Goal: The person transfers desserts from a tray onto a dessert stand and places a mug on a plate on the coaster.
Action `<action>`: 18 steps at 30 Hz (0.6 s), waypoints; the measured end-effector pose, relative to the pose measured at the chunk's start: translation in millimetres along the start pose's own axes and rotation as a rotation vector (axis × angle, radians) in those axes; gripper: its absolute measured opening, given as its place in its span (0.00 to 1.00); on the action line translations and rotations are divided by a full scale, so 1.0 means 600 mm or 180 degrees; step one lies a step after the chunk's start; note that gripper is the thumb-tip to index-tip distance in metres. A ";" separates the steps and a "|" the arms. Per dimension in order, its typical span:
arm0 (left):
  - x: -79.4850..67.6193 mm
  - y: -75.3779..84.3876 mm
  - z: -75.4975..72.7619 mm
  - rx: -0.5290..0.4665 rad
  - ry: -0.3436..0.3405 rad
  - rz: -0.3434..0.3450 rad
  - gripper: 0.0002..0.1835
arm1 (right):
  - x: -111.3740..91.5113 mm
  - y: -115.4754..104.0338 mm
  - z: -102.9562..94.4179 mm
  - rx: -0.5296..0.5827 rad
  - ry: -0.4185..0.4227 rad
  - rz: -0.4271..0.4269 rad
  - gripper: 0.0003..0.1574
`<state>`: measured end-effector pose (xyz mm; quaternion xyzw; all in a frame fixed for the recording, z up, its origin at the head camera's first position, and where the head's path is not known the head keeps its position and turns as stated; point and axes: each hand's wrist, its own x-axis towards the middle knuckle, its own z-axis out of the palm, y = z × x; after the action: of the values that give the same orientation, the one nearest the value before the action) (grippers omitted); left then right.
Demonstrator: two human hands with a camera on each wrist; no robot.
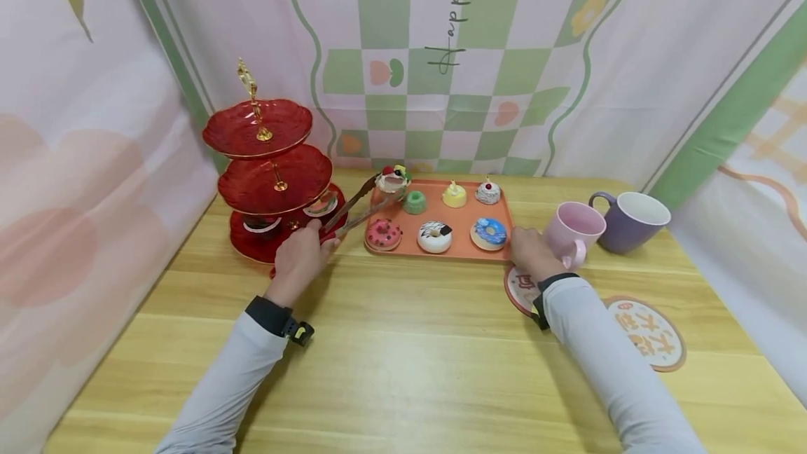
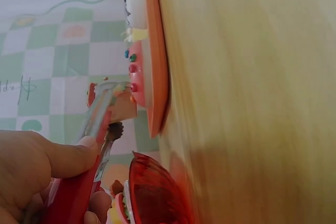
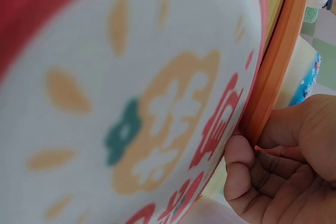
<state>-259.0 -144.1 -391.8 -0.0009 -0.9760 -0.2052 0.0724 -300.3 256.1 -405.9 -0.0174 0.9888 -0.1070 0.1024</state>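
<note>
My left hand (image 1: 299,256) holds red-handled tongs (image 2: 73,195), their tips around a small berry-topped cake (image 1: 391,181). That cake is over the back left corner of an orange tray (image 1: 410,226). At the tray's front right corner, my right hand (image 1: 532,252) pinches the rim between thumb and fingers, plainly seen in the right wrist view. Along the tray's front lie a pink doughnut (image 1: 381,242), a white doughnut (image 1: 429,244) and a blue doughnut (image 1: 488,235). Behind them sit a green ring cake (image 1: 415,207), a yellow cake (image 1: 454,196) and a cherry-topped white cake (image 1: 487,191).
A red three-tier stand (image 1: 277,177) rises at the left, pastries on its bottom tier. A pink mug (image 1: 570,226) and a purple mug (image 1: 630,226) stand right of the tray. One round coaster (image 1: 520,289) lies under my right wrist, another coaster (image 1: 649,335) farther right.
</note>
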 end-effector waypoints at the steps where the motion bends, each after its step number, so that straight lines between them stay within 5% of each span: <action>1: -0.002 0.000 -0.001 -0.0010 -0.0011 0.0002 0.20 | 0.000 0.002 0.001 0.0005 -0.0003 0.0009 0.12; 18: -0.043 -0.027 -0.021 -0.0169 0.0042 0.0107 0.18 | 0.003 0.006 0.002 0.0058 0.0023 0.0015 0.13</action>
<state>-232.3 -163.4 -390.3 -0.0178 -0.9696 -0.2298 0.0822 -301.6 259.3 -408.4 -0.0137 0.9882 -0.1159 0.0993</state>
